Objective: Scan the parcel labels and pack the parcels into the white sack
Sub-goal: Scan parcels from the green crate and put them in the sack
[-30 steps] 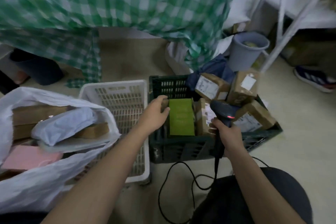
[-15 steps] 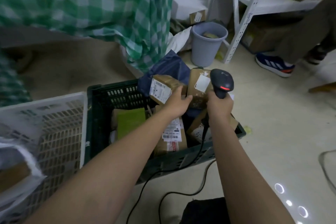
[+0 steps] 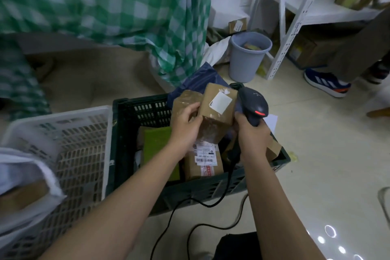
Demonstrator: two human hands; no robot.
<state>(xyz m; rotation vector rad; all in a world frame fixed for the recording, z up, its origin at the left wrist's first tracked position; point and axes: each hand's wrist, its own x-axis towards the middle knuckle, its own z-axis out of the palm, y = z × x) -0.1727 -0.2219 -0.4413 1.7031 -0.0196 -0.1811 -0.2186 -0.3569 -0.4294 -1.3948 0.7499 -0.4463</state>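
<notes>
From your head camera, your left hand [image 3: 185,124] grips a brown cardboard parcel [image 3: 217,110], fingers curled round its left edge, holding it up over the dark green crate [image 3: 124,139]; your right hand [image 3: 252,139] is clenched round the handle of one black barcode scanner [image 3: 254,106], whose red light glows just right of the parcel, the fingertips touching the parcel's right side. The held parcel is a small taped box, tilted, with one blank-looking white label on its upper face and torn tape scraps at the top edge. Touching it on the left is a second taped brown parcel [image 3: 184,99]. Inside the crate you can count at least two more: a brown box with a printed barcode label [image 3: 203,160] and a flat green box [image 3: 158,143] to its left; a further brown one at the right rim is partly hidden by your wrist. There are two crates, the dark one and a white one [image 3: 69,154] on its left. The white sack [image 3: 27,177] sits at the near left, blurred, with something brown inside. One grey bin [image 3: 247,57] stands far right, beside a white shelf frame [image 3: 295,25], and one blue shoe [image 3: 325,82] is on the floor.
</notes>
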